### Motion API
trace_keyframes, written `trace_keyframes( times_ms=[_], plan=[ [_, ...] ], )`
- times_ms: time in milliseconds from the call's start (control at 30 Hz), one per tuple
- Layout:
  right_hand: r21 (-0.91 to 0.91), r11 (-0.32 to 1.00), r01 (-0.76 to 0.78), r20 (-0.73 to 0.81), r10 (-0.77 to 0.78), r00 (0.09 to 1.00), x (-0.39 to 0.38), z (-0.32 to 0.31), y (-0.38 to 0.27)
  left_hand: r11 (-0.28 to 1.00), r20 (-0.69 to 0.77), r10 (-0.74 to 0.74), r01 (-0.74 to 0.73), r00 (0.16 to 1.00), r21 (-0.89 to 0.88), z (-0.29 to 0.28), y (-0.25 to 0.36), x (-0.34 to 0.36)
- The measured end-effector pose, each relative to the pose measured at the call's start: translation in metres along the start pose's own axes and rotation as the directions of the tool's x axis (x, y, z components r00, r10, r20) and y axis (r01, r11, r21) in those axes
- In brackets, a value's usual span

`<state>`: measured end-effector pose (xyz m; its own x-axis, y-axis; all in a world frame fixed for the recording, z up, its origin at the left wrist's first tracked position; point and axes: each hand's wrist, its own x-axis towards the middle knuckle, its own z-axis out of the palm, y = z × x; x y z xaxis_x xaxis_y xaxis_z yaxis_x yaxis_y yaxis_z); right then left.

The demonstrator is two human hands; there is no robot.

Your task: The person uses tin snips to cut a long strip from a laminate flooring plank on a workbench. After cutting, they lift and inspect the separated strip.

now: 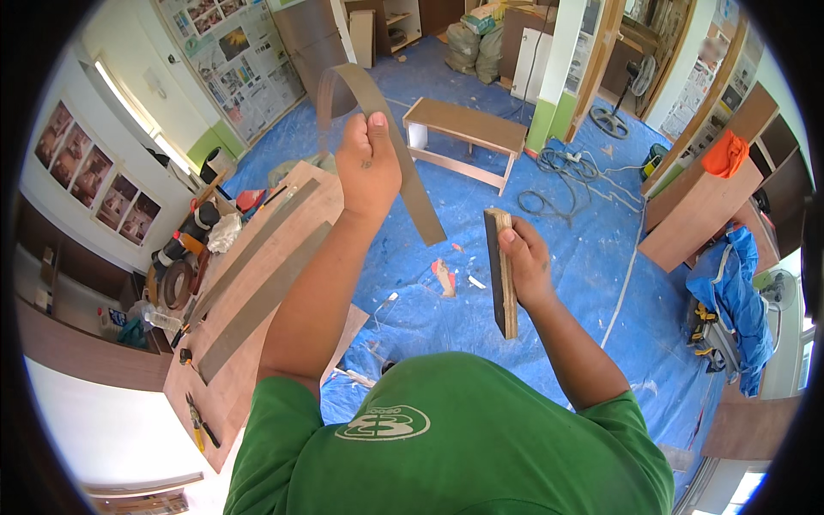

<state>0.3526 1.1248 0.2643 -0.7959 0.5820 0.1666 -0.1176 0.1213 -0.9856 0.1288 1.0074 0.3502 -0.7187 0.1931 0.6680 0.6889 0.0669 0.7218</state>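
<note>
My left hand (369, 167) is raised and closed on a long, thin brown strip, like edge banding (416, 202). The strip curls over at the top and its free end hangs down to the right. In my right hand (530, 262) is a short plywood block (507, 296), held upright with the thumb on its layered edge; its left face is dark. Strip and block are apart. Left of my left forearm, a plywood board (249, 335) carries two more flat brown strips (266, 300) lying lengthwise. Yellow-and-black pliers (199, 421) lie at the board's near end.
A low brown bench (468, 124) stands ahead on a blue floor sheet (429, 335). Cables (575, 176) coil at its right. Rolls of tape (178, 283) and tools crowd the board's left side. Wooden cabinet parts (704, 202) and a bundled blue tarp (730, 292) are at the right.
</note>
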Motion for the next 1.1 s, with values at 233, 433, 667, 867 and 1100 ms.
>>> trace_keyframes(
  times_ms=[233,433,667,867,1100],
  plan=[
    [-0.020,0.942,0.334,-0.026,-0.335,0.942,0.042,0.037,-0.030,0.997,0.103,0.037,-0.030,0.994,-0.071,0.027,0.028,-0.039],
    [0.072,0.924,0.377,-0.135,-0.365,0.921,0.099,0.044,-0.099,0.993,0.149,0.066,-0.051,0.987,-0.103,0.026,0.043,-0.069],
    [-0.142,0.989,0.050,0.162,-0.027,0.986,-0.014,0.021,0.060,0.997,-0.061,0.043,-0.039,0.997,0.072,-0.024,-0.011,0.014],
    [-0.018,0.979,-0.204,-0.163,0.199,0.966,-0.014,-0.033,0.085,0.803,0.110,-0.333,0.343,0.936,-0.487,-0.069,-0.012,0.040],
    [0.009,0.954,-0.300,-0.122,0.299,0.946,-0.033,-0.026,0.079,0.662,0.299,-0.358,0.466,0.885,-0.587,-0.088,0.023,0.040]
  ],
)
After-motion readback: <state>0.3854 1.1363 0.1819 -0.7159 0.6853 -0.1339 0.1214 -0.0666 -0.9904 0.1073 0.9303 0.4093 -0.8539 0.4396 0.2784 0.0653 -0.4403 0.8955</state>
